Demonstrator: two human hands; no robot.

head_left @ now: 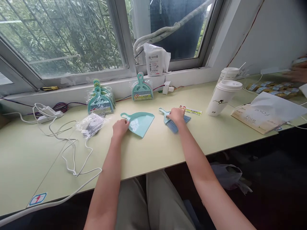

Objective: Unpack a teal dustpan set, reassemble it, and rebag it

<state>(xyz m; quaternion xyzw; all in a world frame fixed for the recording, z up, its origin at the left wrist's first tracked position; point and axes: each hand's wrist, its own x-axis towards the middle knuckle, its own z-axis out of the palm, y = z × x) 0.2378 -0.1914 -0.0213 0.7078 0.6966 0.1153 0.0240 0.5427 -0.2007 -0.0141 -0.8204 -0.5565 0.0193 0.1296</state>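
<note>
A mint-green dustpan (141, 123) lies flat on the pale table, its handle pointing back left. My left hand (121, 127) is closed on its left edge near the handle. To the right lies a small brush (172, 126) with a mint-green top and blue bristles. My right hand (177, 115) rests over the brush's back with the fingers bent down around it; the hand partly covers the brush. Just behind my right hand is a yellow-green label card (193, 111). Dustpan and brush are apart from each other.
Wrapped dustpan sets (100, 103) stand at the back left, another set (142, 91) at the back centre. Crumpled clear wrap (92, 124) and white cables (74, 153) lie left. Paper cups (222, 97) and a tissue pack (266, 111) stand right. Someone's blurred hand (299, 72) shows far right.
</note>
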